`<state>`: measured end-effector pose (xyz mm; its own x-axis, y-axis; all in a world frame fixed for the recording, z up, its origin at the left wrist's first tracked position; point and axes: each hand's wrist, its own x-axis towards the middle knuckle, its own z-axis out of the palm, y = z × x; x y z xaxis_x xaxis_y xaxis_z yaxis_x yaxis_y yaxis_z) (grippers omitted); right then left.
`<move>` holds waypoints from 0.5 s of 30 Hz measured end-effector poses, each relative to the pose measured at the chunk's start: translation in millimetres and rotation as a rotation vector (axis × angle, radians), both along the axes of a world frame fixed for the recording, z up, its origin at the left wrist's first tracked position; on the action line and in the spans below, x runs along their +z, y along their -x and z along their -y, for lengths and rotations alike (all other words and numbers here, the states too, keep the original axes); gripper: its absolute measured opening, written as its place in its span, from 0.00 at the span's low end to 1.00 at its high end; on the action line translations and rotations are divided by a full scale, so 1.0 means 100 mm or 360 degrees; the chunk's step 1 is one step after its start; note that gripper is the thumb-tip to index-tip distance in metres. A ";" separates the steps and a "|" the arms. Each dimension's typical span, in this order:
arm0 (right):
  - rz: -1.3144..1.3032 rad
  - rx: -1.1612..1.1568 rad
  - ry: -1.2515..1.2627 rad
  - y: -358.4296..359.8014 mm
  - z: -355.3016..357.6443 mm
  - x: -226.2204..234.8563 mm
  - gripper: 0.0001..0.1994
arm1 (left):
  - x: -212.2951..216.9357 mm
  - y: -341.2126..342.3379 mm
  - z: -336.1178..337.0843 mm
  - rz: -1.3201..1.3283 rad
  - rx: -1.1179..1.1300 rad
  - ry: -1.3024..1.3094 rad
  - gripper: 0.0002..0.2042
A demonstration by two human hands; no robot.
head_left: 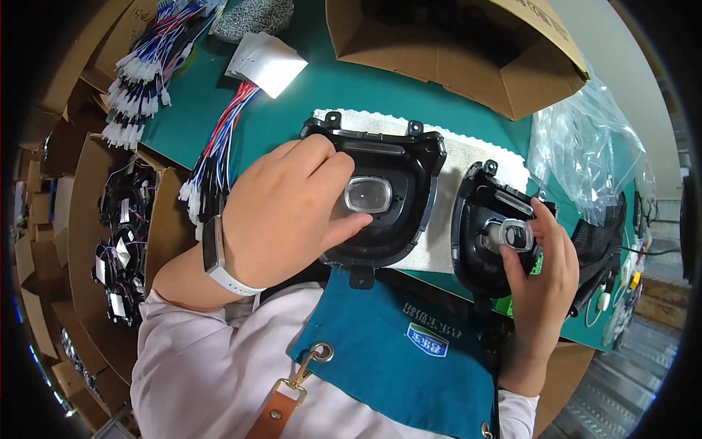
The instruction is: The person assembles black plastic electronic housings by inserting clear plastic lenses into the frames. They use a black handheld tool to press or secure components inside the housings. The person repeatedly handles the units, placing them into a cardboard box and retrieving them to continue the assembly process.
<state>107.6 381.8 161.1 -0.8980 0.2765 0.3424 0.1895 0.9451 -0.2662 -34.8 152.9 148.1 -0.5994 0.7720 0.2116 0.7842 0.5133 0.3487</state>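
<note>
Two black plastic lamp housings lie side by side on a white cloth (439, 241). The left housing (398, 238) has a clear rounded lens (368, 195) in its middle. Over its left side lies my left hand (281, 208), fingers bent and fingertips partly hidden, thumb lying beside the lens. Above the right housing (472, 256), my right hand (545, 256) pinches a small clear lens (517, 235) between thumb and fingers. Whether that lens touches the housing I cannot tell.
A cardboard box (431, 62) stands at the back. Wire bundles with white connectors (139, 80) and another bundle (230, 132) lie left on the green table (314, 80). Clear plastic bags (585, 146) lie at right. A carton of wired black parts (124, 241) stands far left.
</note>
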 end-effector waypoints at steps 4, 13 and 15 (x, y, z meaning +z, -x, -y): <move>-0.0093 0.0095 0.0029 -0.04 -0.05 -0.11 0.25 | 0.03 -0.04 0.00 -0.0065 -0.0142 -0.0110 0.26; -0.0094 0.0154 0.0004 -0.05 0.00 -0.20 0.25 | -0.14 -0.04 0.06 -0.0053 -0.0476 0.0111 0.28; -0.0037 0.0177 -0.0011 -0.05 0.02 -0.16 0.25 | -0.13 -0.02 0.06 -0.0078 -0.0517 0.0126 0.27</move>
